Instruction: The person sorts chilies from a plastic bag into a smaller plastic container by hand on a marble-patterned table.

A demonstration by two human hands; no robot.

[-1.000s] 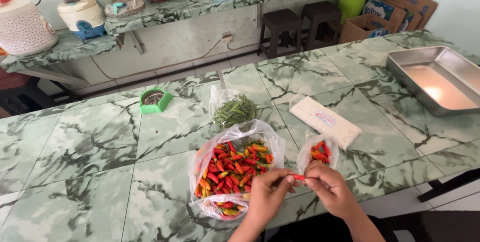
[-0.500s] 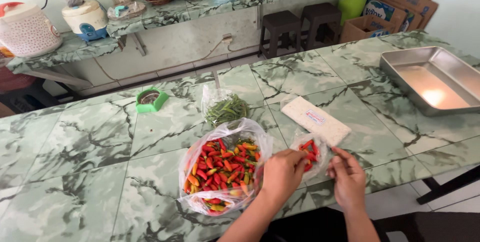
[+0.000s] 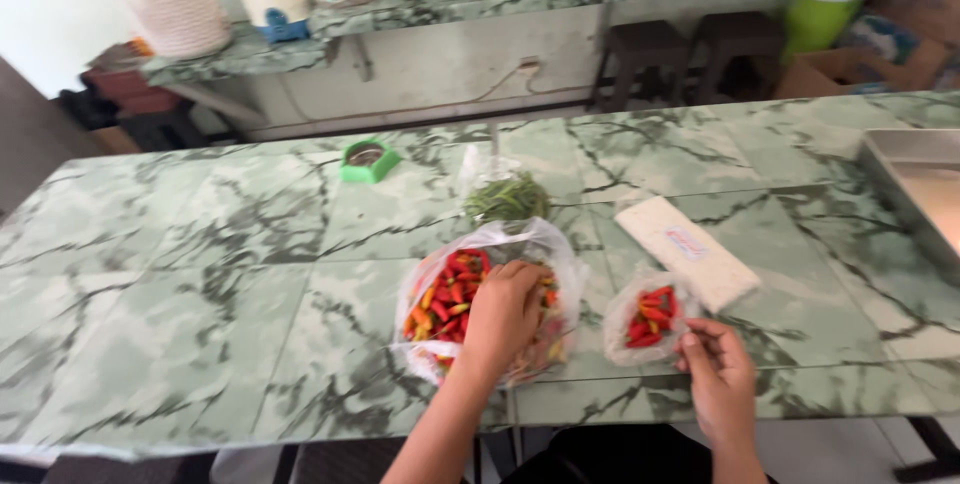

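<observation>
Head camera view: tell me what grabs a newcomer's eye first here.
The clear plastic bag of red and orange chillies lies open at the near edge of the green marble-patterned table, with the left hand reaching into it. Just right of it, a smaller clear bag of red chillies sits above the right hand. Behind them lies a clear bag of green stalks.
</observation>
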